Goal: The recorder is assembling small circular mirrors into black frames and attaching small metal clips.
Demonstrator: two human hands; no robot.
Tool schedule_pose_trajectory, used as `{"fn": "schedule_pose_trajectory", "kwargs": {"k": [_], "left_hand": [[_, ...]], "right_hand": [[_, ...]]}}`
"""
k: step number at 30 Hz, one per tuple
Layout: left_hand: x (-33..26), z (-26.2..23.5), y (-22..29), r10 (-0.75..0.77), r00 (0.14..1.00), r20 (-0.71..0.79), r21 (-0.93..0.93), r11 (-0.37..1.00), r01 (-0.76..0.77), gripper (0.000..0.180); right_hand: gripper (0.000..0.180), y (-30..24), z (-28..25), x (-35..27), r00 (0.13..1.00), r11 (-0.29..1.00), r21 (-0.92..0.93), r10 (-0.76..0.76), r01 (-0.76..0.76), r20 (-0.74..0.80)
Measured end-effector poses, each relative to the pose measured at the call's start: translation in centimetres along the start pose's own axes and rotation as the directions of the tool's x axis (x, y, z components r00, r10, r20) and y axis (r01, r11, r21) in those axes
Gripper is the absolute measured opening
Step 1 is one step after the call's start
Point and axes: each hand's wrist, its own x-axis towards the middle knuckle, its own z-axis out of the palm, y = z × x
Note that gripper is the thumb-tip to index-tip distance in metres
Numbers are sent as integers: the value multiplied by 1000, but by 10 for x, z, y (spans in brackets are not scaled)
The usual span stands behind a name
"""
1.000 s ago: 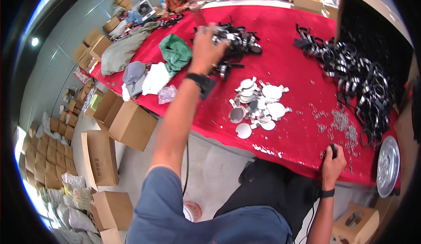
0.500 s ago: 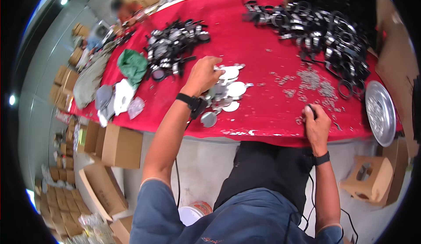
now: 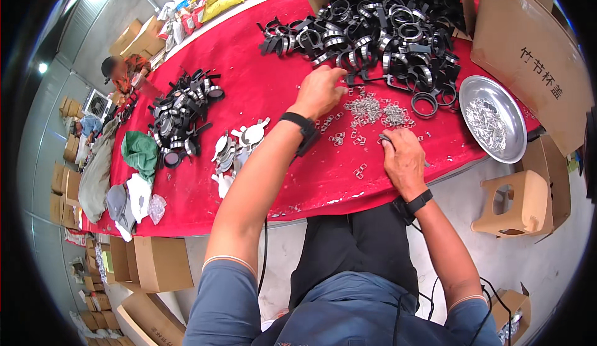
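My left hand (image 3: 319,91) reaches over the red cloth to the near edge of a pile of black rings with shiny metal bands (image 3: 367,41). Its thumb and forefinger are apart, and nothing shows between them. Below it lie many small wire clips (image 3: 367,111), loose and in heaps. My right hand (image 3: 405,162) rests on the cloth beside these clips. It is closed round something small and dark, mostly hidden by the fingers. Left of my left forearm lies a heap of white and silvery round lids (image 3: 239,147).
Farther left is a pile of black-and-silver ring parts (image 3: 183,119), with a green cloth (image 3: 139,154) near it. A metal dish (image 3: 492,119) of small parts stands at the right edge, before a cardboard box (image 3: 528,60). Another person (image 3: 127,72) sits at the far left.
The view has turned to the right. My left hand has gone from the white lids to the ring pile. My right hand stays closed and is now right beside the clips.
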Motion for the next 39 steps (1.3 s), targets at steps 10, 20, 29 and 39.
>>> {"fn": "schedule_pose_trajectory", "kwargs": {"k": [10,20,29,39], "left_hand": [[25,19,12,11,973,-232,-55,998,-25,17],[-126,-61,33,-750,659,57,-883,270,383,18],[-251,-21,134,-840,502,205,-940,-27,340,23],[-287,-90,83,-468,802,-370,-84,877,473,21]], "right_hand": [[33,-3,-3,-2,997,991,-113,-69,66,-26],[28,-42,-16,4,946,979,-113,-191,167,-262],[51,-141,28,-15,794,786,356,262,-506,548],[40,-140,30,-18,834,946,94,223,-310,504]]}}
